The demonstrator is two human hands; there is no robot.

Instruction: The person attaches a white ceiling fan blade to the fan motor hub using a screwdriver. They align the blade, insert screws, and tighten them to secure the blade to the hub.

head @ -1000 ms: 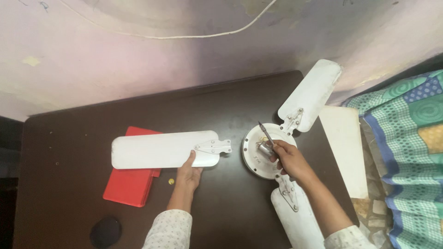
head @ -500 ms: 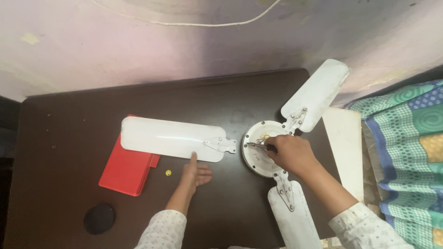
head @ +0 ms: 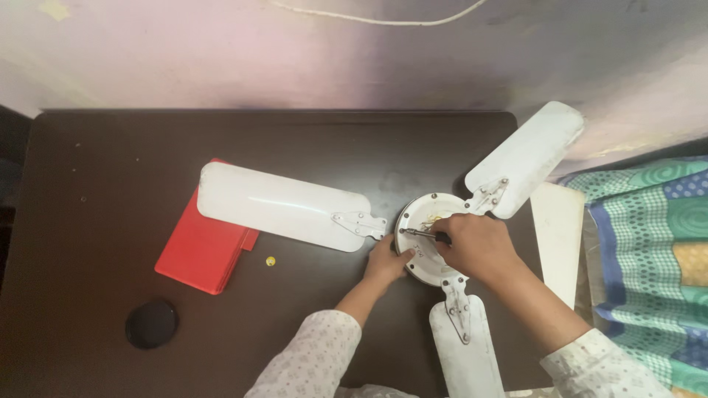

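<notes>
- Right hand (head: 478, 247): fingers clamped on a screwdriver (head: 422, 234), long axis toward 9 o'clock, tip over the fan hub (head: 431, 247).
- Left hand (head: 387, 263): fingers together, pressed against the hub's rim at 8 o'clock; the nearer hand to the loose blade (head: 284, 206).
- Loose blade: at 9 o'clock of the hub, detached, bracket end pointing hubward.
- 2 blades attached, at 1 and 6 o'clock.
- Red flat box (head: 203, 247): under the loose blade's far end.
- Black round disc (head: 151, 323): at 8 o'clock, well apart.

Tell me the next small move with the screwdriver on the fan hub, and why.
Probably seat the screwdriver tip squarely on the fan hub before turning: the right hand holds it nearly flat across the hub, the left hand braces the rim, and one blade already lies detached.
</notes>
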